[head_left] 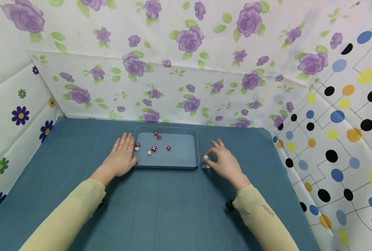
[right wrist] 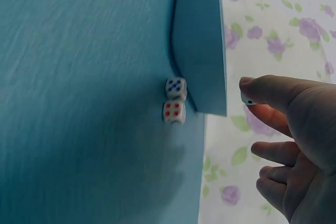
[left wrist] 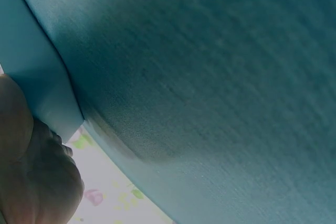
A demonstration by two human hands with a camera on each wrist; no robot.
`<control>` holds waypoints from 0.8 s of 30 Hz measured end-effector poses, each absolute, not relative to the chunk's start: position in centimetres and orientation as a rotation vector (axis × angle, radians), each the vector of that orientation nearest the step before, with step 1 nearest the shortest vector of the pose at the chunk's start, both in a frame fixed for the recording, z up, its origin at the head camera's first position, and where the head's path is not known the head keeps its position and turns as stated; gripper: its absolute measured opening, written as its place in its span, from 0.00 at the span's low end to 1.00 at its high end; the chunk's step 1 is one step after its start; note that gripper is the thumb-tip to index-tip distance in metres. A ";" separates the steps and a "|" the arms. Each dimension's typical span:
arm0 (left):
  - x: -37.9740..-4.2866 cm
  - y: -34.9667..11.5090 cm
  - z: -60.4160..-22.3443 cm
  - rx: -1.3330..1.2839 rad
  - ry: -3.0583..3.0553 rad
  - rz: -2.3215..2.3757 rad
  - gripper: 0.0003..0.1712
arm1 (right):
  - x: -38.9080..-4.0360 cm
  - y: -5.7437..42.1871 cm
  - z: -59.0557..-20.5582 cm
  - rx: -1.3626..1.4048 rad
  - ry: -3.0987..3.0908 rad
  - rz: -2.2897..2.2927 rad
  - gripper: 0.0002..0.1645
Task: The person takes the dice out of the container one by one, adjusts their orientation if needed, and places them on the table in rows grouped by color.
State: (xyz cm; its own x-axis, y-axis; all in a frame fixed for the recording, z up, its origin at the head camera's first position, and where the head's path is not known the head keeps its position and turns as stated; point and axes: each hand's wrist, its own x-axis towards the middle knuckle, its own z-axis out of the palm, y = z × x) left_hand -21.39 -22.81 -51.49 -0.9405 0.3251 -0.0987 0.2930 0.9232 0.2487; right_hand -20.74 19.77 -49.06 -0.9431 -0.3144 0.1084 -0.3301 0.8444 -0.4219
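A right hand (head_left: 225, 162) pinched a white die (head_left: 206, 157) beside the tray (head_left: 179, 160).
Thumb and forefinger held that die above the cloth (head_left: 173, 209), just off the tray's right side; a white pair (right wrist: 174, 112) sat on the cloth below, near the tray's wall. The left hand (head_left: 120, 158), released, lay with fingers straight at the tray's left side. Inside were five red dice (head_left: 154, 149) and two white dice (head_left: 149, 153).

The right grip (right wrist: 312, 135) partly hides the pinched white die (right wrist: 247, 99).
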 end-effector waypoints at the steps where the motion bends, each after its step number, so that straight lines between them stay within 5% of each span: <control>1: -21.4 -22.8 -51.5 0.476 2.944 0.352 0.45 | -20.7 20.0 -49.1 0.516 -2.990 0.691 0.08; 24: -21.1 -22.7 -51.0 0.485 2.944 0.410 0.46 | -20.9 22.8 -51.0 0.520 -3.147 0.546 0.06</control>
State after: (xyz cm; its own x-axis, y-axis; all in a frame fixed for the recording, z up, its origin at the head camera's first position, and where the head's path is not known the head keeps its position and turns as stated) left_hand -21.13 -22.68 -51.02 -0.9399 0.3311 -0.0832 0.2957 0.9114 0.2862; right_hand -20.86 22.79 -51.01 -0.9440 -0.3276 -0.0381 -0.2956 0.8917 -0.3427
